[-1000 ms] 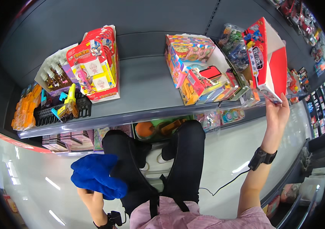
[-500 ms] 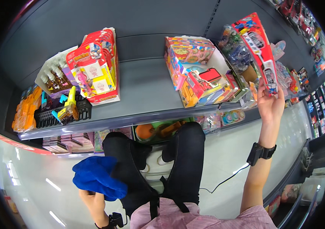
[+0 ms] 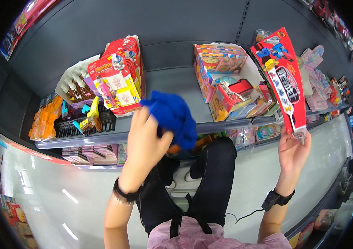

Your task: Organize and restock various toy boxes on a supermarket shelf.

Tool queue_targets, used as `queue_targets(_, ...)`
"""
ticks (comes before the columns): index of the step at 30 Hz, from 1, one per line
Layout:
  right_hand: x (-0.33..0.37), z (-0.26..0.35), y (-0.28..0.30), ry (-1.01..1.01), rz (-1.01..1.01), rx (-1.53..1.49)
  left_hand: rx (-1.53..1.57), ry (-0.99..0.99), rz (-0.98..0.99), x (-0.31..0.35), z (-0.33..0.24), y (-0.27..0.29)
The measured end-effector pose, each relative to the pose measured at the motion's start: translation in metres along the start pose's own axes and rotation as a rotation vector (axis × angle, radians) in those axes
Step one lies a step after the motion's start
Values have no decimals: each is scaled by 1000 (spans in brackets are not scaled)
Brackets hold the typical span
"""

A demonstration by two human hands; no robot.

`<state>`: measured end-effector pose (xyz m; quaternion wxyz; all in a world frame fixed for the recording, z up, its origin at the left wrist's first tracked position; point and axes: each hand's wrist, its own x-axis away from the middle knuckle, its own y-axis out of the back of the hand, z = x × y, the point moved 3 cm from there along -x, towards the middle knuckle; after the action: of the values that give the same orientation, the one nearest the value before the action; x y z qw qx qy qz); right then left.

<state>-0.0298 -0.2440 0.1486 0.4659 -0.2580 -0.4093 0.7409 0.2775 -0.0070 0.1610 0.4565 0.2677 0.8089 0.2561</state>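
My left hand [image 3: 145, 139] is closed on a crumpled blue cloth [image 3: 174, 120], raised in front of the shelf edge. On the right, my right hand [image 3: 293, 153] grips the lower end of a tall red toy package [image 3: 289, 83] printed with robot pictures. The package stands tilted, its top leaning left and away from me. Close to its left side is an open white carton [image 3: 249, 68] of small colourful boxes. Left of the cloth stands a red display box [image 3: 120, 83] of flat carded toys.
A grey shelf [image 3: 170, 87] spans the view. At its left are small pump bottles [image 3: 75, 87], orange packs [image 3: 46, 120] and a black basket [image 3: 104, 120]. Packaged toys [image 3: 319, 83] crowd the right end. More boxes [image 3: 95, 153] lie on the shelf below.
My left hand has lifted the blue cloth up and right, from beside my knee to the shelf front. My right hand has lowered slightly, with the package turned to show its broad printed face.
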Motion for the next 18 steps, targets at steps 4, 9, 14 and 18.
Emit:
queue_targets(4,4,7,15,30,4,16,-202,20,199,-33,40,-74)
queue_targets(9,1,19,36,60,-65,-13,-332,121,648,-31,42,-119)
queue_targets(14,-11,32,70,69,-61,-45,-364,194,774,-51,45,-139)
queue_targets(18,-14,32,69,12,1,-56,-373,297,779,-81,54,-163)
